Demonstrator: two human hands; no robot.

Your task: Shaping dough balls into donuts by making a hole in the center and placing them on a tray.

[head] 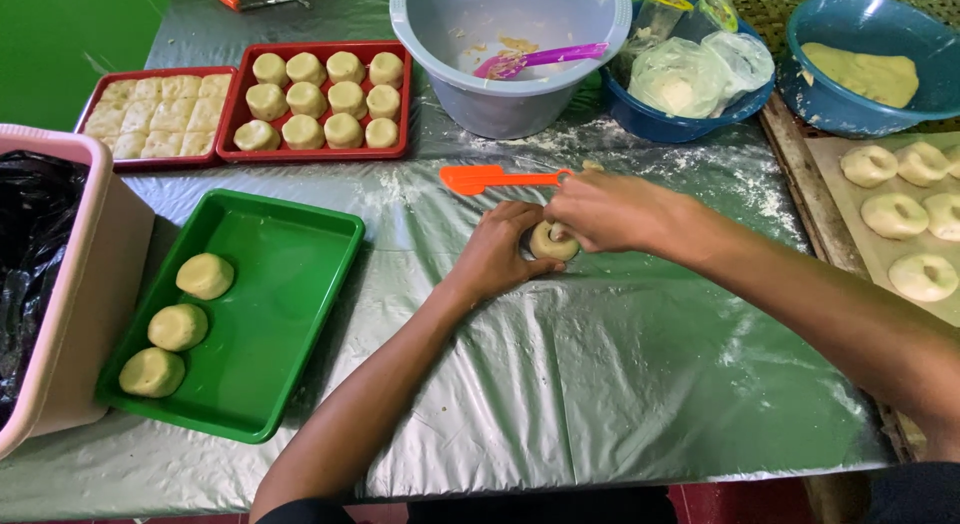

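**A:** Head view, and I start at the dough ring (553, 242). It sits on the silver sheet (600, 384) between both hands. My left hand (497, 252) curls round its near-left side, fingers closed loosely against it. My right hand (610, 212) comes over the top, fingertips pinched down into the middle.

**B:** So which step do you judge that to be?

**A:** Shaping, I'd say: pressing the hole into one piece. The next move seems to call for a light, even grip so the ring doesn't tear or go lopsided.

**B:** What lies around the ring?

**A:** Just behind it, an orange scraper (487, 177) flat on the sheet, with loose flour beyond. Left of the ring, a green tray (300, 314) holds three plain dough balls along its far-left side, the rest bare. Further left stands a pink bin (85, 284) lined with black plastic.

**B:** And behind?

**A:** Behind-left of the ring, a red tray (318, 154) carries eleven rounded pieces; next to it another red tray (150, 164) holds flat square-cut dough. Straight behind, a grey bowl (500, 94) with scraps and a purple spatula (545, 58). Behind-right, a blue bowl (660, 124) of plastic bags, then a second blue bowl (850, 109) with a slab of dough.

**B:** To the right?

**A:** A board (880, 259) with finished rings lying apart on it.
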